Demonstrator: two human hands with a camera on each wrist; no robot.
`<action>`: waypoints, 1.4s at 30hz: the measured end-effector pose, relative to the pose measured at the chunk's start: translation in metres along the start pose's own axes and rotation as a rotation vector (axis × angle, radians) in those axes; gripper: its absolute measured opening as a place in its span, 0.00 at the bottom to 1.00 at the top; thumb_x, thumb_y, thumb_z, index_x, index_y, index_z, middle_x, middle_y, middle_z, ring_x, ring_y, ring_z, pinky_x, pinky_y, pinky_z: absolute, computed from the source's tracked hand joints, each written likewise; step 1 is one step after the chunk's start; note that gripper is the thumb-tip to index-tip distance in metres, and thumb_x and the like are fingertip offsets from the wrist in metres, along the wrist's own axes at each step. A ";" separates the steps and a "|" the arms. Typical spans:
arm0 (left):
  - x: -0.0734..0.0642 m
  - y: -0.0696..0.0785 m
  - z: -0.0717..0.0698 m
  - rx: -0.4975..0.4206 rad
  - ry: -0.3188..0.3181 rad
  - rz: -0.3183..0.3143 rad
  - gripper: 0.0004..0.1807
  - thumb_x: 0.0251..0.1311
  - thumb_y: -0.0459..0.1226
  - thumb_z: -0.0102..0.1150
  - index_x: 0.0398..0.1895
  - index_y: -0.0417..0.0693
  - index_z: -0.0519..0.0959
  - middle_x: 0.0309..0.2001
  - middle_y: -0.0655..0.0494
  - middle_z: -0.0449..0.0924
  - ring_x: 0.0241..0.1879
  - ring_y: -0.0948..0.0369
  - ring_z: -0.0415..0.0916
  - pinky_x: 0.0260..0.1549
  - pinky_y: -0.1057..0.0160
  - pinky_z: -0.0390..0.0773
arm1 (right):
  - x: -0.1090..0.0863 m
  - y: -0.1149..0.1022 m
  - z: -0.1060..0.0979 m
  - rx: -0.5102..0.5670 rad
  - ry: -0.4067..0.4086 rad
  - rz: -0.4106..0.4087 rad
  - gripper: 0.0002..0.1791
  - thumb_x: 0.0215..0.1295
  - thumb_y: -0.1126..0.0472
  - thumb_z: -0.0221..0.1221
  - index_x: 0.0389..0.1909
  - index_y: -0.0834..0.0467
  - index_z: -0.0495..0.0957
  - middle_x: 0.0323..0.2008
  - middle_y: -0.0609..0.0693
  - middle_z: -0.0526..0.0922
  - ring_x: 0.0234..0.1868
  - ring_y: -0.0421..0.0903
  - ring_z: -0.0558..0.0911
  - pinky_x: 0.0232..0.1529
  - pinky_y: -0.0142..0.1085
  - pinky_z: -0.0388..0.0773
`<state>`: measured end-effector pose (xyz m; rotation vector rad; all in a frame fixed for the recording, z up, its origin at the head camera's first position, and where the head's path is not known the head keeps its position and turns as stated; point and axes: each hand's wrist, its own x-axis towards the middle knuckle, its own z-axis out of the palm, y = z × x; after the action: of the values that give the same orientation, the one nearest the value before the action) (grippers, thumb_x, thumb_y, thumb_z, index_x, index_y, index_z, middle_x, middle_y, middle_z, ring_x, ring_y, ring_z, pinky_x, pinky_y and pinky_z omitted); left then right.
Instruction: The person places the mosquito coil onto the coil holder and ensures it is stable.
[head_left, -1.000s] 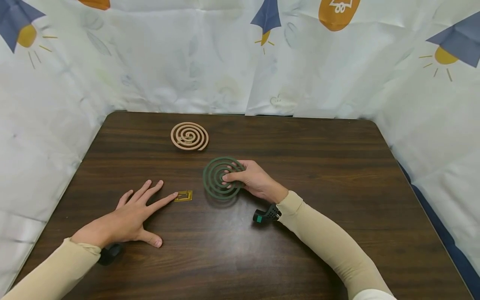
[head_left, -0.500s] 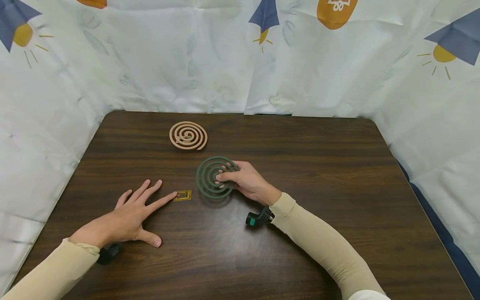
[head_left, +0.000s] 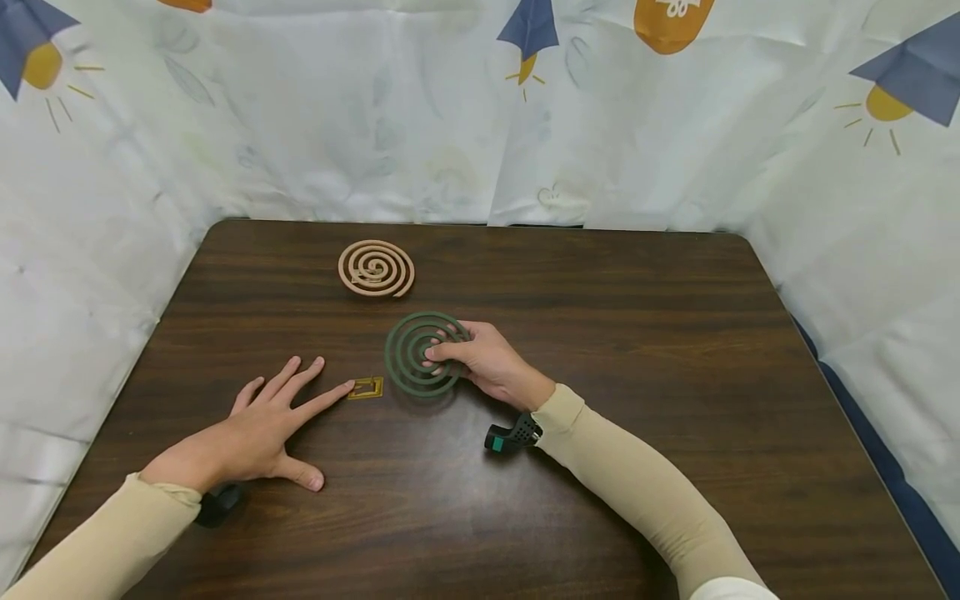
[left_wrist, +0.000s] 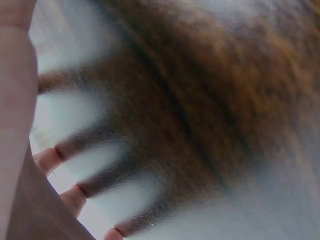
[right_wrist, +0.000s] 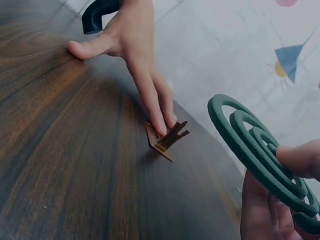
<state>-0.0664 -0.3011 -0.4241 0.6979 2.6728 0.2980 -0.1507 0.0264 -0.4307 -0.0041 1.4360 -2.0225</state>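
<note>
Green coil, head view: up off the counter, just to the right of the little brass stand, not touching it as far as I can see.
Right hand, head view: fingers clamped on that coil's right side.
Left hand, head view: fingers spread wide apart, index tip on the stand's left edge.
Tan coil, head view: further back, well apart from both hands.
Left fingertips, left wrist view: apart, down against the shiny counter; pretty blurry otherwise.
Green coil, right wrist view: tilted, pinched with the thumb on one face and the other fingers behind.
Brass stand, right wrist view: base on the counter under the left index, forked tab sticking up.
</note>
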 end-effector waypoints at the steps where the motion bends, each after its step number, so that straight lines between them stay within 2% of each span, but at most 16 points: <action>1: 0.000 0.000 0.000 0.001 -0.001 -0.001 0.68 0.32 0.78 0.64 0.83 0.79 0.47 0.83 0.38 0.43 0.80 0.30 0.41 0.63 0.21 0.50 | 0.000 0.001 0.001 0.000 0.000 0.001 0.09 0.66 0.75 0.62 0.44 0.62 0.78 0.30 0.47 0.87 0.30 0.38 0.89 0.36 0.29 0.86; 20: 0.001 -0.001 0.000 -0.030 -0.013 -0.006 0.67 0.33 0.78 0.64 0.83 0.80 0.48 0.84 0.39 0.42 0.81 0.31 0.38 0.64 0.21 0.47 | 0.005 0.011 0.019 0.024 -0.027 0.022 0.10 0.67 0.76 0.62 0.42 0.59 0.79 0.30 0.46 0.87 0.31 0.37 0.90 0.36 0.28 0.86; 36: 0.002 -0.001 0.000 -0.020 -0.022 -0.010 0.67 0.33 0.78 0.64 0.83 0.80 0.47 0.84 0.39 0.41 0.81 0.31 0.38 0.64 0.20 0.47 | 0.010 0.018 0.029 -0.015 -0.048 0.039 0.06 0.68 0.73 0.62 0.39 0.59 0.80 0.27 0.48 0.88 0.30 0.37 0.90 0.35 0.28 0.86; 42: 0.002 -0.002 0.000 -0.023 -0.036 -0.010 0.67 0.35 0.78 0.63 0.83 0.79 0.48 0.84 0.40 0.40 0.82 0.32 0.36 0.64 0.21 0.47 | 0.011 0.019 0.033 -0.015 -0.050 0.041 0.09 0.67 0.75 0.62 0.42 0.60 0.79 0.29 0.48 0.88 0.30 0.38 0.90 0.33 0.29 0.86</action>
<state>-0.0688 -0.3016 -0.4254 0.6760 2.6337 0.3105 -0.1382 -0.0109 -0.4377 -0.0316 1.4087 -1.9651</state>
